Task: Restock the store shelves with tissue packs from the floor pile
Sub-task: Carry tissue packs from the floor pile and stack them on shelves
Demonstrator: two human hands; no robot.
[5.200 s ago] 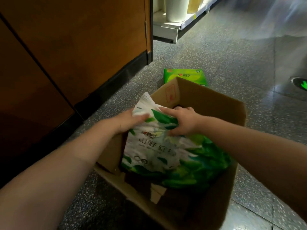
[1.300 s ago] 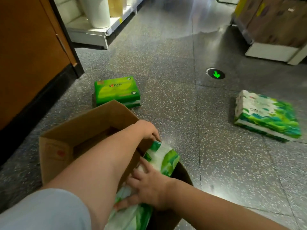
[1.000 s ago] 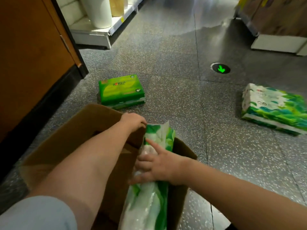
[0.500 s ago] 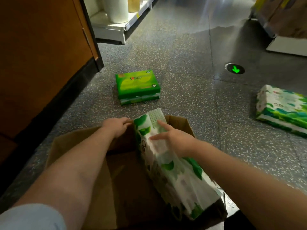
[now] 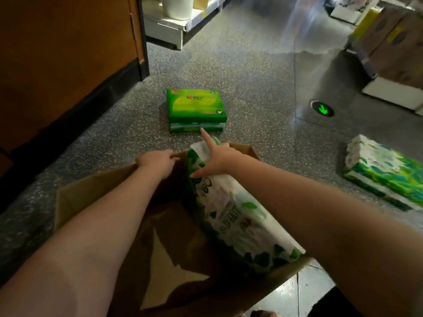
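- The left hand [image 5: 158, 161] curls over the far rim of the cardboard box [image 5: 96, 202], so its fingertips are hidden inside.
- The box's near wall runs off the bottom edge.
- The lower side of the tissue pack [image 5: 238, 216] sinks into the box's shadow.
- The white-and-green pack [image 5: 386, 177] at right is cut by the picture's edge.
- Print on the green pack [image 5: 194, 106] is too small to read.
- Far shelf goods [image 5: 389, 40] are blurred.

- Tissue pack [image 5: 238, 216] in box: white, green leaf print.
- Cardboard box [image 5: 96, 202]: plain brown.
- Flat pack [image 5: 194, 106] on floor: bright green.
- Floor [image 5: 263, 72]: grey, white-speckled.
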